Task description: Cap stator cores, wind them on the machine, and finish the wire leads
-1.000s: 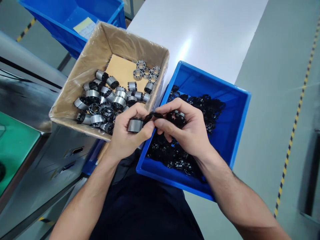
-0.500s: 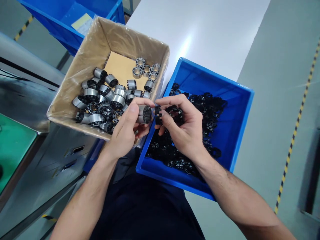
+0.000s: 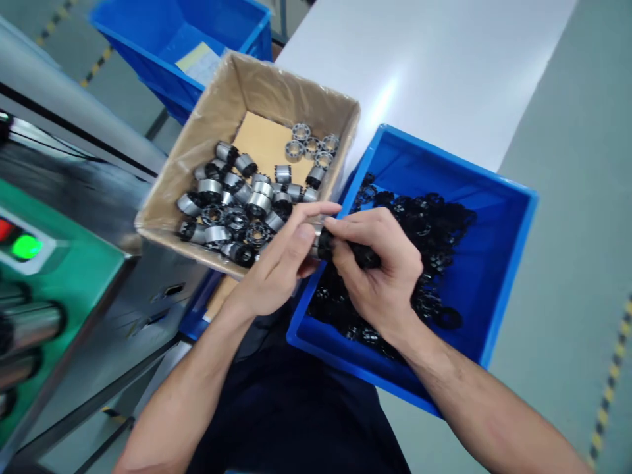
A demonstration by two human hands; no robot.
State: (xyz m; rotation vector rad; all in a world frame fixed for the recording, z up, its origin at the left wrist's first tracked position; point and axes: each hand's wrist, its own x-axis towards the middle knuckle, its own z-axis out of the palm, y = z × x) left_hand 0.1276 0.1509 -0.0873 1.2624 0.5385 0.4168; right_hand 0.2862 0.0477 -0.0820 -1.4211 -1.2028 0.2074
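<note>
My left hand [image 3: 274,273] is closed around a silver metal motor core [image 3: 315,241], mostly hidden by the fingers. My right hand [image 3: 385,270] pinches a black plastic slotted ring [image 3: 326,244] against the core's right-hand end. Inside the curl of my right fingers sits another black ring [image 3: 365,255], partly covered. Both hands meet over the gap between a plastic-lined cardboard box [image 3: 192,128] and a blue bin [image 3: 508,204]. Several silver cores with black ends [image 3: 259,204] lie in the box. Black slotted rings [image 3: 429,217] are heaped in the bin.
A white table [image 3: 444,59] extends behind the bin. Another blue bin [image 3: 237,33] holding a paper stands at the back left. On the left is a green machine panel [image 3: 89,263] with a lit green button [image 3: 26,247] and metal cylinders [image 3: 32,326].
The black ring in my right fingers has moved left from just beside the core onto its end. My view has shifted, bringing more of the green machine in at the left.
</note>
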